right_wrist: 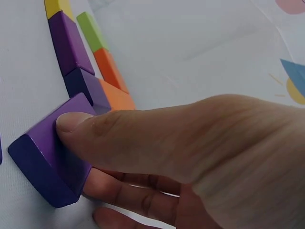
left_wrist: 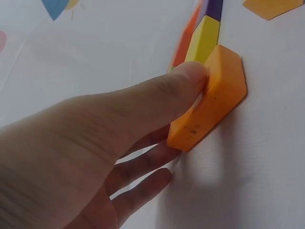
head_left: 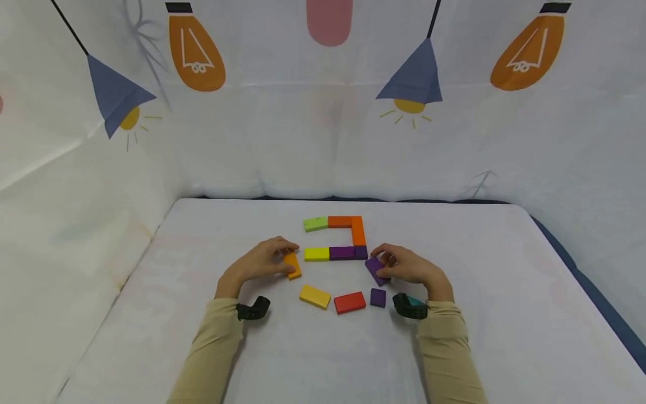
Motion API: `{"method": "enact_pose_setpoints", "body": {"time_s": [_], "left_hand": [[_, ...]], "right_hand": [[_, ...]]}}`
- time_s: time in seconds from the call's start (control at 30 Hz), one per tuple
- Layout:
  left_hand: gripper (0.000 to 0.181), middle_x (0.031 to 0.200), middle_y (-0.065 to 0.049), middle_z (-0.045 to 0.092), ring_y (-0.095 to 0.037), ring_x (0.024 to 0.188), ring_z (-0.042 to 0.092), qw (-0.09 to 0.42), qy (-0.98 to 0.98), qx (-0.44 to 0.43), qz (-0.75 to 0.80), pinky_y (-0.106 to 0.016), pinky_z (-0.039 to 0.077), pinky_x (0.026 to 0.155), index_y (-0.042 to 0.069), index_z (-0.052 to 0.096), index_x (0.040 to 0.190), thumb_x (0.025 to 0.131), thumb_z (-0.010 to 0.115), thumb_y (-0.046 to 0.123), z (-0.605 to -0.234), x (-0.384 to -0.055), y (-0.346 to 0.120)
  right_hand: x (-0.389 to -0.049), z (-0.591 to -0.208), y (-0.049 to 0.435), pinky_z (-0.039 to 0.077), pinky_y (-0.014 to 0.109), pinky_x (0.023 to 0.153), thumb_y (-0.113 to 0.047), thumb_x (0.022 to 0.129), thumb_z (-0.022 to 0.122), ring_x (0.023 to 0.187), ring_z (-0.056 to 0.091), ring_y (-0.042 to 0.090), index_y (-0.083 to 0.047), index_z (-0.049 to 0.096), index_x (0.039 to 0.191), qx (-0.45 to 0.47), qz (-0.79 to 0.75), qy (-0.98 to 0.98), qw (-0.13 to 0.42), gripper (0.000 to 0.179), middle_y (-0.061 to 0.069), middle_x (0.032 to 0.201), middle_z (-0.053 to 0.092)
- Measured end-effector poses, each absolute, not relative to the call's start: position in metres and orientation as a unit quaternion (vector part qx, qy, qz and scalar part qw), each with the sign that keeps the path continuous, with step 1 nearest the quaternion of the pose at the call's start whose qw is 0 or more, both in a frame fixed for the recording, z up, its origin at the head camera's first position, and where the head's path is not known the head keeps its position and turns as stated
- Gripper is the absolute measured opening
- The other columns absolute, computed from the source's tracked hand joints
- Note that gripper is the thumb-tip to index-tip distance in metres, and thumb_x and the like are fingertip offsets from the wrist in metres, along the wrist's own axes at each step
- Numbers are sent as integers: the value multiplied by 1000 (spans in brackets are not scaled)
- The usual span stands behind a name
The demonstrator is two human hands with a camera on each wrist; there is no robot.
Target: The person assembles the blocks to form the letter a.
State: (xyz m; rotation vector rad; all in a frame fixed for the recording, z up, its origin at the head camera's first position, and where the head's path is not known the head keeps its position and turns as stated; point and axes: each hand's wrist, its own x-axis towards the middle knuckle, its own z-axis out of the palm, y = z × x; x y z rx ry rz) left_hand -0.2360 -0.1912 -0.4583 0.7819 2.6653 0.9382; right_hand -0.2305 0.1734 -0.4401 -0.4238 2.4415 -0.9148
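Note:
My left hand (head_left: 266,260) pinches an orange block (left_wrist: 209,102) between thumb and fingers, just left of the yellow block (head_left: 317,255) in the laid-out row. With thumb on one side and fingers on the other, my right hand (head_left: 406,265) grips a purple block (right_wrist: 52,148). That block lies slanted, close below the row's right corner. The row runs from yellow through a long purple block (head_left: 342,253) to a small purple block (head_left: 360,252). From there an upright orange block (head_left: 358,231) leads up to a flat orange-red block (head_left: 340,222) and a light green block (head_left: 315,224).
Nearer to me lie a loose amber block (head_left: 315,297), a red block (head_left: 350,303) and a small purple square (head_left: 378,297). A teal block (head_left: 416,301) shows partly behind the right wrist camera (head_left: 410,307). A white cloth (head_left: 282,112) with printed lamps hangs behind the white table (head_left: 504,269).

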Motion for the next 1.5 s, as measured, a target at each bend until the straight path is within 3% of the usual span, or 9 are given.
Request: {"method": "enact_pose_setpoints", "body": {"time_s": [0.33, 0.63, 1.03, 1.5], "left_hand": [[49, 107, -2, 59, -17, 99, 54, 117, 912, 242, 311, -37, 46, 91, 9, 61, 123, 80, 75, 30, -456, -236, -190], [46, 126, -3, 54, -22, 116, 48, 151, 899, 275, 307, -47, 38, 105, 16, 62, 123, 80, 76, 21, -449, -233, -195], [28, 105, -1, 57, -20, 102, 49, 142, 913, 257, 284, -38, 42, 91, 20, 70, 105, 78, 77, 21, -448, -233, -196], [27, 94, 1, 59, -16, 84, 50, 154, 908, 249, 300, -29, 44, 77, 15, 64, 98, 77, 78, 26, -448, -234, -196]], "right_hand": [[-232, -440, 173, 49, 44, 90, -21, 89, 64, 98, 54, 21, -14, 52, 126, -147, -326, 898, 256, 40, 10, 112, 58], [-233, -439, 173, 48, 44, 90, -20, 90, 63, 97, 54, 22, -14, 52, 124, -152, -316, 901, 253, 37, 9, 109, 59], [-235, -441, 172, 48, 41, 88, -21, 90, 63, 95, 53, 21, -13, 54, 123, -155, -315, 901, 254, 35, 8, 105, 59], [-234, -439, 169, 48, 39, 86, -23, 90, 64, 94, 53, 21, -11, 54, 122, -144, -323, 898, 261, 36, 8, 104, 59]]}}
